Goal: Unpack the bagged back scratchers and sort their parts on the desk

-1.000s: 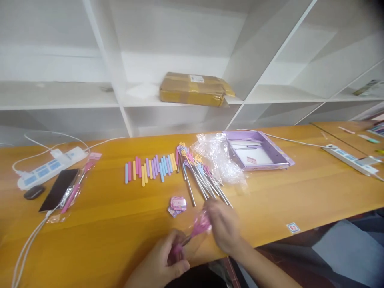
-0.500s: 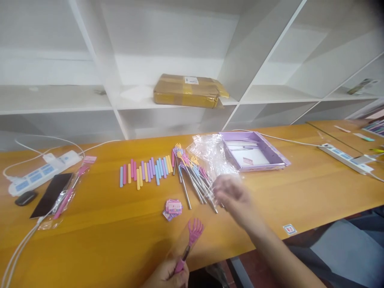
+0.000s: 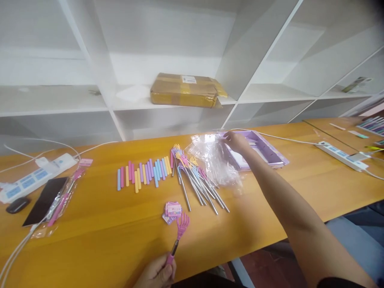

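Observation:
My left hand [image 3: 160, 272], at the bottom, is closed round the pink handle of a back scratcher [image 3: 182, 227], its pink claw pointing up and away. My right hand [image 3: 235, 142] reaches far forward, fingers pinched at the upper edge of the clear plastic bags [image 3: 210, 160], beside the purple box [image 3: 273, 154]. Left of the bags lies a pile of back scratchers [image 3: 196, 182] with metal rods and coloured claws. Coloured handle tubes [image 3: 145, 172] lie in a row farther left. A small stack of pink cards [image 3: 172, 211] is just beyond the held claw.
A packed pink back scratcher [image 3: 60, 204] lies at the left by a dark phone-like slab [image 3: 45, 200], a black mouse-like object [image 3: 18, 205] and a power strip [image 3: 39, 176]. Another power strip [image 3: 342, 156] is at the right. A taped carton [image 3: 183, 90] sits on the shelf.
My right hand has moved forward from beside the scratchers' rods to the bags' far edge by the box. My left hand, with the back scratcher, has shifted slightly left and down.

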Tool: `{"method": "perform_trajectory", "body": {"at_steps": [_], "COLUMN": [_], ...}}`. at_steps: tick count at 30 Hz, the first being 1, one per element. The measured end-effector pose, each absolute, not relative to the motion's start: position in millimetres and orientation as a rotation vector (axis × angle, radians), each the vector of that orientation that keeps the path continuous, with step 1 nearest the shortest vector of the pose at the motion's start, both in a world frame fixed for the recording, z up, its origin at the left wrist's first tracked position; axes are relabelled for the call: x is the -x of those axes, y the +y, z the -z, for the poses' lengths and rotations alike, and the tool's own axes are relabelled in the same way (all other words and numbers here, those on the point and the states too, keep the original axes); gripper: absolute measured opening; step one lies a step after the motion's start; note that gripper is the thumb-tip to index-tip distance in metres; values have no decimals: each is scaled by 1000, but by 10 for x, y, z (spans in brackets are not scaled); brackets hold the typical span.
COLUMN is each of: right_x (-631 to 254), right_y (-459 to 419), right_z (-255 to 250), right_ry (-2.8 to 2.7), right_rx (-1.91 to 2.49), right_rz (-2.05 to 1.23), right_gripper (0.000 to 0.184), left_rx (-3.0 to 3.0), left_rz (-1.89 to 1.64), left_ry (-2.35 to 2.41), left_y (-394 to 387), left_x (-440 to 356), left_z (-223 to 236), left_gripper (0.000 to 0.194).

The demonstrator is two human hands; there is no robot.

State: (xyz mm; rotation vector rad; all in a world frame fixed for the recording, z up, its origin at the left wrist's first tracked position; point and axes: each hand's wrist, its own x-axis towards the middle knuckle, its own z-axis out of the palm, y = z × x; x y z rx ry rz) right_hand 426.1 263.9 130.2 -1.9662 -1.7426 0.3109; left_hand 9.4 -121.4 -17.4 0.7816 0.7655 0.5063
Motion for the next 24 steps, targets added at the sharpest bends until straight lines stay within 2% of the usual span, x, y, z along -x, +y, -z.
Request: {"method": "perform_trajectory", "body": {"at_steps": [4, 6, 7, 10, 11, 12, 14, 15, 20, 24], "right_x": [-4186, -4008, -3869, -3316, -3124, -2950, -2682, -2589, -2322, -2144], "right_y": [2306, 1803, 1475, 379, 43, -250, -677, -811, -989, -960], "right_z": [-1357, -1346, -1309, -1072, -968, -864, -674, -593, -320, -274], "right_ry": [-1661, -1662, -1775, -2099, -2064, -1969, -1885, -1862, -1665, -1596], "right_rx": [1900, 1794, 1694, 1196, 1060, 1006, 1110, 1128, 970, 1006], "right_rz": [-77, -197, -426, -1446, -1709, -1814, -1730, -1666, -1676, -1589], "right_gripper": [27, 24, 25, 28, 34, 41, 39, 42, 62, 58], "left_rx": [-782, -857, -930, -1301, -1458, -1625, -1962, -2114, -2509, -2538], "left_rz": [-521, -513, -508, -477, -472, -471, -491, -510, -429, -241], "left_ry": [867, 915, 942, 1065, 1112, 1154, 1222, 1259, 1511, 1569], "left_y": [-1271, -1274, -1264, -1202, -1180, -1163, -1151, -1156, -1217, -1230], "left_x": [-98, -88, -85, -102, -118, -139, -187, -211, -302, -310], "left_z": [36, -38, -70, -130, -133, -128, -96, -75, -15, -48], "left_gripper": [64, 64, 63, 52, 43, 32, 13, 10, 14, 15]}}
